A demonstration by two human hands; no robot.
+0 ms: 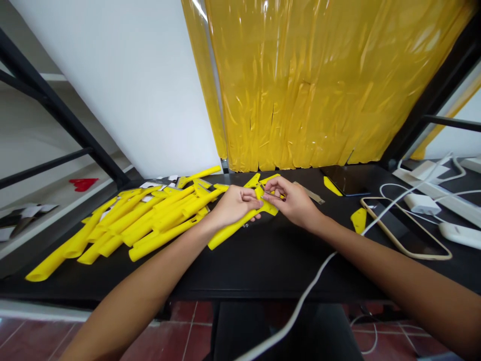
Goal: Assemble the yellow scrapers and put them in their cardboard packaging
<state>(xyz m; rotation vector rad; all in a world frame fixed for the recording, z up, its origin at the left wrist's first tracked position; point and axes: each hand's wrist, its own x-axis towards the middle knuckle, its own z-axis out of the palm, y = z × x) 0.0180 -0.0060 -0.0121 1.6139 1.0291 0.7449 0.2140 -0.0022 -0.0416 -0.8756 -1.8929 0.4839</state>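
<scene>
My left hand (236, 203) is closed around a yellow plastic tool (229, 233) with a tubular handle, which slants toward me over the black table. At the tool's flat head, my right hand (293, 198) pinches something small and thin, too small to name. The fingertips of both hands almost meet there and hide part of the head. More yellow pieces lie just behind my hands. Two tiny rings (245, 225) rest on the table below my left fingers. To the left, a pile of similar yellow tools (150, 220) lies with the tube ends facing me.
A thin metal strip (311, 194) lies behind my right wrist. Flat yellow pieces (358, 220), a phone (408, 228), a dark tablet (347, 180) and a white charger (423, 204) are on the right. A white cable (300, 306) crosses in front of my right forearm. Yellow strip curtain (300, 100) hangs behind.
</scene>
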